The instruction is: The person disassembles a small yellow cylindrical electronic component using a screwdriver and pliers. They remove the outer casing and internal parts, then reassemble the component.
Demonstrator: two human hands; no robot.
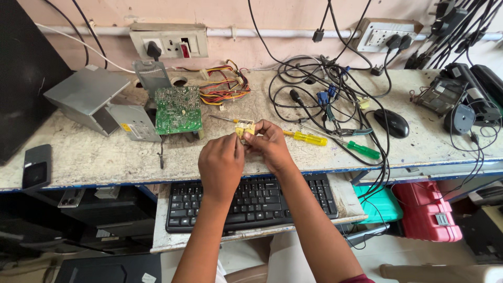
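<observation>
Small yellowish component [245, 127], boxy, cream and yellow with a few pale blocks on top, looks like a little transformer or connector part; details too small to tell. Held up above the front edge of the workbench, just over the keyboard's far side. Pinched between fingertips of left hand [221, 165] and right hand [271, 147], both touching it, one on each side. Roughly level, mostly hidden by fingers.

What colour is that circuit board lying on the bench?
Green, with small silvery parts on it. The circuit board shows best in the head view.
</observation>
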